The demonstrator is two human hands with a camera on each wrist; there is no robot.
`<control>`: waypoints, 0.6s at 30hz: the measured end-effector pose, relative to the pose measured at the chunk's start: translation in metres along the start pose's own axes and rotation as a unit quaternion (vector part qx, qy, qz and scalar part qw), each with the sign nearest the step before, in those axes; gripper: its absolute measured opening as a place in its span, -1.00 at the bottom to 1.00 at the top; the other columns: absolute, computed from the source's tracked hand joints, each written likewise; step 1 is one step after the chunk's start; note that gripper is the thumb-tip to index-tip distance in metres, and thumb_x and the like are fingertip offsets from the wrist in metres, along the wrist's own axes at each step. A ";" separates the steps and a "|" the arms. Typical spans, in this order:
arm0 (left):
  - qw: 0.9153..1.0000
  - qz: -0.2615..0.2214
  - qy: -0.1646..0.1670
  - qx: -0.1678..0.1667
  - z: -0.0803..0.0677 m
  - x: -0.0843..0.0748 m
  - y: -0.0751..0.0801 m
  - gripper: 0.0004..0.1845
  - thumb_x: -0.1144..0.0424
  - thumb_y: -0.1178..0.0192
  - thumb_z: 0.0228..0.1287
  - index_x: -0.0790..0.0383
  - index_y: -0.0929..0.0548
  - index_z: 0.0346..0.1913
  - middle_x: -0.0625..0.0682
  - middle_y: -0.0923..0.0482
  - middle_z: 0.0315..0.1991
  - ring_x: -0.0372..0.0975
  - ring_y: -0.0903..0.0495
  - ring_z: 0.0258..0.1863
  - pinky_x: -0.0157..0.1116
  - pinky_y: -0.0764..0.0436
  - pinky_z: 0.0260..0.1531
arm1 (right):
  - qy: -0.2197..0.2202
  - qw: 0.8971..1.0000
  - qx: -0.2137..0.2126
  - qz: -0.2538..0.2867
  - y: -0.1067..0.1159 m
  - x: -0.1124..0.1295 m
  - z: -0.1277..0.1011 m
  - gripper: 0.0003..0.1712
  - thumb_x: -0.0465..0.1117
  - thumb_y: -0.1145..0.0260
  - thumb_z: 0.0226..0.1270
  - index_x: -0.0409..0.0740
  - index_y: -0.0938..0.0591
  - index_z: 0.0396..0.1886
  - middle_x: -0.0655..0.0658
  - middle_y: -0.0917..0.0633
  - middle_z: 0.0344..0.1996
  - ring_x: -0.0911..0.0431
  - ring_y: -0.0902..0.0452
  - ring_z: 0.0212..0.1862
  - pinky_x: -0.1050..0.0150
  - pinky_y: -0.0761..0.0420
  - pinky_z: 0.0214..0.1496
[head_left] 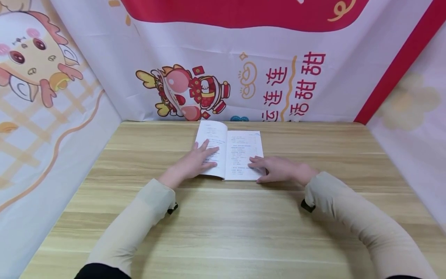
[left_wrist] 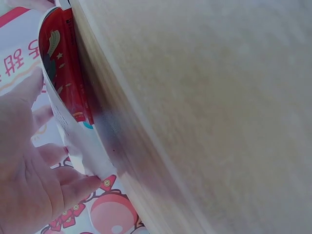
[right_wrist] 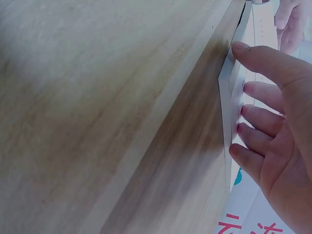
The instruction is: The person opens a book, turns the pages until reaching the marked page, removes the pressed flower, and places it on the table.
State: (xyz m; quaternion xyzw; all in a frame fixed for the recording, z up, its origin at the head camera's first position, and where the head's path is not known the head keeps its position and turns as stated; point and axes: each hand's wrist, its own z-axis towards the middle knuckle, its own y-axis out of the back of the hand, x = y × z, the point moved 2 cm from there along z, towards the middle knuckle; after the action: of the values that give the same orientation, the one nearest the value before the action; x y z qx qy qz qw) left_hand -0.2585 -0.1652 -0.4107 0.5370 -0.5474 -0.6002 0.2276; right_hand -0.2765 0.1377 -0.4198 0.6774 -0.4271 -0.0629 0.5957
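Lying open toward the far edge of the wooden table [head_left: 223,228], printed booklet [head_left: 240,155] pinned flat. Left hand [head_left: 196,161] pressed on the left page, fingers straight and spread, grasping nothing. Right hand [head_left: 278,169] rested flat on the right page's lower corner, fingers likewise extended. Cartoon banner [head_left: 195,93] hung behind.

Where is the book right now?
In the head view the open book lies on the wooden table near the back wall, under the left hand and right hand.
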 end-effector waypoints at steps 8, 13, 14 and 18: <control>1.000 0.003 0.006 0.001 0.002 0.001 0.000 -0.28 -0.13 -0.12 0.53 -0.04 -0.22 0.62 0.18 0.30 0.66 0.39 0.34 0.53 0.31 0.02 0.44 | 0.011 1.000 -0.005 0.002 0.003 -0.001 -0.003 -0.31 -0.10 -0.35 0.44 -0.10 -0.43 0.52 -0.08 -0.25 0.56 0.01 -0.12 0.57 0.09 -0.40 0.32; 1.000 0.005 0.003 0.002 0.003 0.001 -0.001 -0.28 -0.13 -0.13 0.52 -0.02 -0.23 0.62 0.20 0.27 0.65 0.41 0.29 0.52 0.28 0.06 0.46 | 0.021 1.000 -0.012 0.007 0.006 -0.001 -0.004 -0.37 -0.23 -0.33 0.40 -0.15 -0.48 0.46 -0.10 -0.32 0.52 0.02 -0.17 0.54 0.14 -0.43 0.14; 1.000 0.004 0.002 0.003 0.003 0.001 -0.001 -0.28 -0.13 -0.13 0.53 -0.01 -0.23 0.62 0.21 0.26 0.65 0.41 0.28 0.52 0.27 0.07 0.47 | 0.023 1.000 -0.013 0.007 0.006 -0.001 -0.005 -0.38 -0.25 -0.32 0.40 -0.16 -0.49 0.45 -0.10 -0.33 0.52 0.00 -0.18 0.54 0.14 -0.44 0.13; 1.000 -0.001 0.001 0.007 0.003 0.001 -0.001 -0.28 -0.12 -0.13 0.53 0.00 -0.23 0.62 0.22 0.25 0.65 0.38 0.27 0.54 0.23 0.12 0.49 | 0.019 1.000 -0.018 0.001 0.006 -0.003 -0.004 -0.42 -0.30 -0.28 0.44 -0.08 -0.51 0.44 -0.03 -0.35 0.50 0.03 -0.19 0.53 0.16 -0.47 0.13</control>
State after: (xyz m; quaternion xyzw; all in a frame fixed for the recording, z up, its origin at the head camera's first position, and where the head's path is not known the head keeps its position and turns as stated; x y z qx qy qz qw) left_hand -0.2616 -0.1643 -0.4127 0.5398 -0.5510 -0.5957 0.2241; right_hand -0.2791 0.1429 -0.4147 0.6669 -0.4155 -0.0574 0.6158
